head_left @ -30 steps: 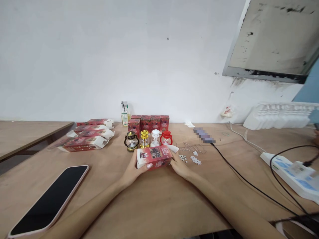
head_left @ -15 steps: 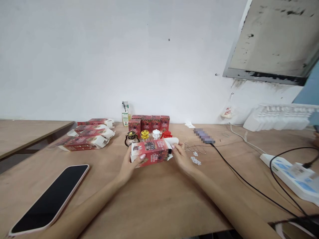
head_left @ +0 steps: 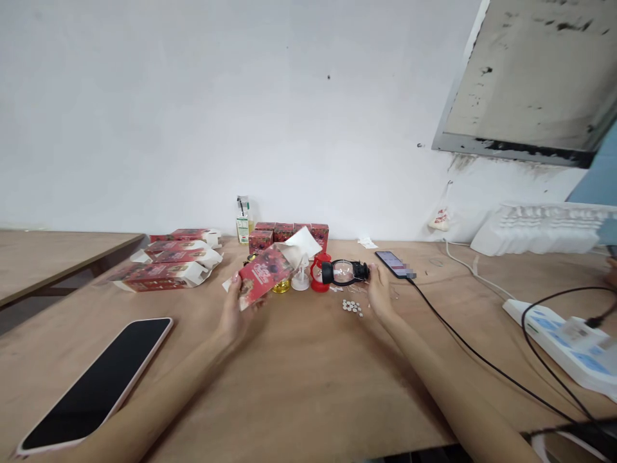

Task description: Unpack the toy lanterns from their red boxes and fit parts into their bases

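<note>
My left hand [head_left: 234,312] grips a red printed cardboard box [head_left: 264,275], tilted, with its white flap [head_left: 304,243] open toward the right. In my right hand [head_left: 378,289] is a small black lantern [head_left: 343,272] with a clear globe, lying sideways in the air, outside the box and apart from it. Behind the box stand a red lantern [head_left: 320,275], a white lantern [head_left: 300,278] and a gold lantern [head_left: 281,285], the gold one mostly hidden. Several small round white pieces [head_left: 352,307] lie on the table below the black lantern, near thin wire pieces.
Red boxes [head_left: 260,240] stand in a row by the wall, beside a bottle [head_left: 243,222]. Opened boxes [head_left: 161,275] lie at left, behind a large phone [head_left: 99,382]. Rightward are a smaller phone [head_left: 393,262] with a black cable, a power strip [head_left: 563,341] and white foam trays [head_left: 540,228].
The black lantern has come out of the box and moved right in my right hand. My left hand has shifted slightly left with the box, which now tilts up at its right end.
</note>
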The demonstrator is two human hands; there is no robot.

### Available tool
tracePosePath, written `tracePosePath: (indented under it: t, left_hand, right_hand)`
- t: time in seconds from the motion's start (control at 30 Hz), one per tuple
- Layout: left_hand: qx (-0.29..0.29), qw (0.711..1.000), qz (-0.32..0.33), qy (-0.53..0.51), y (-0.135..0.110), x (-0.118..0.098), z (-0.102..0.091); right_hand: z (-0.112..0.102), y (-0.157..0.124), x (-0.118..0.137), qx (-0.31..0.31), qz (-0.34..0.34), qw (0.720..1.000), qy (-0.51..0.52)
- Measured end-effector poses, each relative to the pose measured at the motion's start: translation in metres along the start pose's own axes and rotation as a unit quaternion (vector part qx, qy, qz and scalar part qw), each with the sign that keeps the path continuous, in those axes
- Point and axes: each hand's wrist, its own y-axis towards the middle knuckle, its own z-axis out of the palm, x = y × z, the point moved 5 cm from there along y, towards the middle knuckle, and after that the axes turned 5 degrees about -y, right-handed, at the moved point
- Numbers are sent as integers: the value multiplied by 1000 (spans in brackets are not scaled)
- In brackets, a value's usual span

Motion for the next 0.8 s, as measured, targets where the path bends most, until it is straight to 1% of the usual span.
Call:
tracePosePath:
  t: [0.07, 0.13, 0.2, 0.23, 0.3, 0.37, 0.47, 0.53, 0.63, 0.73, 0.8]
  left_hand:
    - [14, 996, -74, -41, -4, 7, 4]
    - [47, 985, -157, -58, -12, 16, 11]
    - [87, 969, -224, -61, -21, 23, 18]
    - [107, 961, -250, -57, -25, 27, 21]
    - [137, 948, -283, -44, -30, 34, 24]
    - [151, 943, -293, -33, -33, 41, 24]
    - [162, 943, -290, -24, -34, 49, 23]
    - [167, 944, -285, -19, -33, 53, 22]
    - [178, 941, -289, -16, -33, 56, 22]
    - [189, 936, -297, -13, -33, 58, 22]
    - [197, 934, -297, -9, -34, 58, 22]
  right_hand:
    - [-2, -3, 6, 1, -20, 999, -32]
    - [1, -9, 18, 21, -55, 996, -66]
    - [7, -18, 33, 53, -120, 981, -143]
    - [10, -23, 41, 66, -157, 966, -196]
    - [16, -33, 53, 75, -219, 927, -296]
    - [18, -39, 61, 66, -254, 898, -354]
    - [17, -41, 66, 48, -271, 875, -399]
    - [16, -40, 66, 39, -263, 870, -414]
    - [17, -38, 65, 48, -244, 876, -414]
    - [21, -38, 64, 70, -227, 898, -369]
    - [22, -43, 65, 60, -231, 918, -318]
